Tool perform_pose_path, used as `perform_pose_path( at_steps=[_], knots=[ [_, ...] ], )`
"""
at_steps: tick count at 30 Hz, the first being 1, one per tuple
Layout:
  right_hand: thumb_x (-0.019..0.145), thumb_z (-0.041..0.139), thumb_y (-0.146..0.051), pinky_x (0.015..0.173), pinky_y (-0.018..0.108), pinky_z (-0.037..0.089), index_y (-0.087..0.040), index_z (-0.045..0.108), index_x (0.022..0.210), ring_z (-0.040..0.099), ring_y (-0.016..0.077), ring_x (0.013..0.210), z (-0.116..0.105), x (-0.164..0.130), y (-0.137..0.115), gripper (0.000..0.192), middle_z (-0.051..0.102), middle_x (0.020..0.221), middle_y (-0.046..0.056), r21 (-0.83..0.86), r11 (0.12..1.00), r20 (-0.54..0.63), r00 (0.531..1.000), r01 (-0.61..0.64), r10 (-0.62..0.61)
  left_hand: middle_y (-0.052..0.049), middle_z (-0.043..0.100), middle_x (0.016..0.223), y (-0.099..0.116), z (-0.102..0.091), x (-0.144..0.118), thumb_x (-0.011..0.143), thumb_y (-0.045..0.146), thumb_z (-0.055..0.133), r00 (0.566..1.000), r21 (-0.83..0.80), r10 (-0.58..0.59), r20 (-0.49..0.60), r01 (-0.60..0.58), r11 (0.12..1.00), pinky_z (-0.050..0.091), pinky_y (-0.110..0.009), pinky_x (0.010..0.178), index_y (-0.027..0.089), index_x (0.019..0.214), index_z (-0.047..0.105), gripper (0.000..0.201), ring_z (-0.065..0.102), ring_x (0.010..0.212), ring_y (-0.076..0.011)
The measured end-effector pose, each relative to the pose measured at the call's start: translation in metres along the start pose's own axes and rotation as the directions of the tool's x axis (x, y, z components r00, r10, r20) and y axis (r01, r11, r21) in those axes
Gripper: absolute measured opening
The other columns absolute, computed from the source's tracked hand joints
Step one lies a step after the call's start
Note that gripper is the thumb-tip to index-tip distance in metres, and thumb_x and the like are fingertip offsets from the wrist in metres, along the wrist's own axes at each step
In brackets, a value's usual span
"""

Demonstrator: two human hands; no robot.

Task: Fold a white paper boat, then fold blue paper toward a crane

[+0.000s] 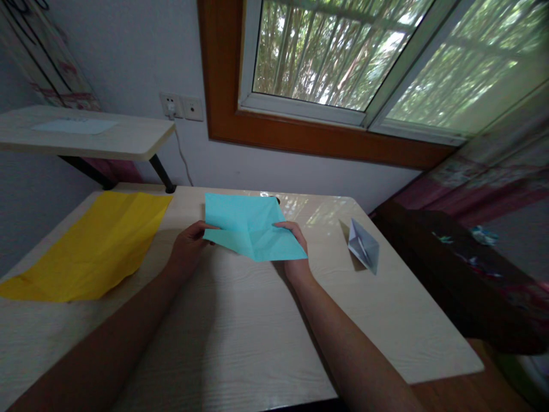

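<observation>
A light-blue sheet of paper (pixel 249 220) with crease lines is held up above the table, its lower part bent along a fold. My left hand (pixel 191 243) pinches its left edge between thumb and fingers. On the right side, my right hand (pixel 297 249) grips the same sheet, thumb on top and the other fingers hidden beneath. A folded white paper piece (pixel 364 247) stands on the table to the right of my right hand. Left of my left hand lies a large yellow sheet (pixel 98 243), with its near edge curling slightly.
The pale wooden table (pixel 257 337) stands against the wall below a window (pixel 317 57). At the back left, a raised shelf (pixel 141 137) on black legs carries a white sheet (pixel 75 125). A cable hangs from the wall socket (pixel 170 106). Dark furniture (pixel 450 274) is beyond the right edge.
</observation>
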State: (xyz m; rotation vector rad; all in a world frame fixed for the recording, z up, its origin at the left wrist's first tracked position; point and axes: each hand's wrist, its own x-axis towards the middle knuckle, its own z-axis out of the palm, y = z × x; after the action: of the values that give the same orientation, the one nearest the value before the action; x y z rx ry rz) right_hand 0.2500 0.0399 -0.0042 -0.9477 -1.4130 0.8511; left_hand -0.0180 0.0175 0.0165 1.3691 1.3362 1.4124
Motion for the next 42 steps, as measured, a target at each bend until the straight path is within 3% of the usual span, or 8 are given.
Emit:
perform_pose_path(
  at_steps=[4,9,19,26,30,34,39,42],
  knots=[
    [0.082,0.065,-0.031,0.093,0.038,0.046,-0.027,0.072,0.098,0.058,0.0254,0.108,0.003,0.002,-0.002,0.018,0.063,0.113,0.005,0.072,0.997,-0.027,1.000,0.017,-0.016,-0.002,0.073,0.081,0.000,0.000,0.001,0.075,0.035,0.074,0.998,-0.014,0.015,-0.055,-0.016,1.000,0.049,-0.027,0.072,0.019,0.082,0.073,0.018,0.064,0.076,-0.0178],
    [0.083,0.068,-0.036,0.064,0.030,0.046,-0.023,0.068,0.086,0.059,0.0181,0.076,0.007,0.004,-0.007,0.014,0.065,0.090,0.003,0.093,0.988,-0.014,0.992,-0.126,0.127,-0.004,0.074,0.085,-0.007,0.000,0.003,0.083,0.040,0.070,0.995,-0.058,-0.029,-0.098,0.023,0.998,0.049,-0.027,0.066,0.017,0.085,0.070,0.023,0.062,0.068,-0.0149],
    [0.088,0.067,-0.044,0.065,0.029,0.042,-0.021,0.063,0.076,0.053,0.0144,0.064,0.008,0.005,-0.011,0.027,0.063,0.070,0.000,0.066,0.979,-0.047,0.979,-0.193,0.197,-0.004,0.073,0.082,-0.013,0.002,0.005,0.083,0.047,0.072,0.991,-0.162,-0.064,-0.119,0.044,0.986,0.051,-0.027,0.064,0.018,0.085,0.061,0.031,0.066,0.069,-0.0152],
    [0.080,0.075,-0.037,0.062,0.028,0.042,-0.023,0.056,0.094,0.056,0.0144,0.065,0.011,0.006,-0.003,0.026,0.062,0.073,-0.004,0.141,0.972,-0.120,0.972,-0.186,0.203,0.005,0.065,0.077,-0.013,0.006,0.008,0.074,0.030,0.079,0.984,-0.240,-0.029,-0.174,-0.014,0.971,0.051,-0.024,0.060,0.023,0.100,0.049,0.040,0.066,0.065,-0.0133],
    [0.080,0.073,-0.032,0.065,0.028,0.044,-0.025,0.052,0.106,0.057,0.0153,0.072,0.012,0.006,-0.003,0.034,0.060,0.082,-0.003,0.151,0.979,-0.133,0.978,-0.139,0.159,0.002,0.066,0.100,-0.015,0.007,0.007,0.070,0.024,0.081,0.993,-0.331,-0.033,-0.116,-0.007,0.944,0.056,-0.026,0.066,0.027,0.120,0.044,0.063,0.066,0.080,-0.0138],
    [0.082,0.069,-0.030,0.074,0.031,0.048,-0.027,0.052,0.110,0.059,0.0173,0.082,0.013,0.003,-0.004,0.033,0.061,0.090,-0.001,0.130,0.988,-0.068,0.993,-0.089,0.099,-0.003,0.062,0.122,-0.012,0.008,0.005,0.071,0.027,0.079,0.995,-0.392,-0.076,-0.067,0.044,0.919,0.059,-0.030,0.074,0.031,0.133,0.039,0.074,0.066,0.097,-0.0179],
    [0.083,0.068,-0.026,0.080,0.033,0.049,-0.028,0.053,0.112,0.060,0.0182,0.089,0.013,-0.001,-0.003,0.032,0.061,0.097,0.001,0.135,0.989,0.028,0.998,-0.064,0.060,-0.005,0.066,0.120,-0.005,0.005,0.004,0.072,0.032,0.082,0.976,-0.332,-0.155,-0.152,0.097,0.938,0.055,-0.027,0.073,0.031,0.144,0.039,0.083,0.066,0.097,-0.0196],
    [0.083,0.069,-0.027,0.079,0.032,0.049,-0.029,0.052,0.113,0.060,0.0176,0.089,0.014,-0.001,-0.004,0.035,0.061,0.099,0.000,0.142,0.986,0.031,0.996,-0.087,0.083,-0.007,0.069,0.118,-0.003,0.004,0.003,0.075,0.032,0.081,0.985,-0.317,-0.117,-0.127,0.071,0.946,0.055,-0.031,0.078,0.031,0.148,0.035,0.087,0.067,0.097,-0.0209]
  ],
)
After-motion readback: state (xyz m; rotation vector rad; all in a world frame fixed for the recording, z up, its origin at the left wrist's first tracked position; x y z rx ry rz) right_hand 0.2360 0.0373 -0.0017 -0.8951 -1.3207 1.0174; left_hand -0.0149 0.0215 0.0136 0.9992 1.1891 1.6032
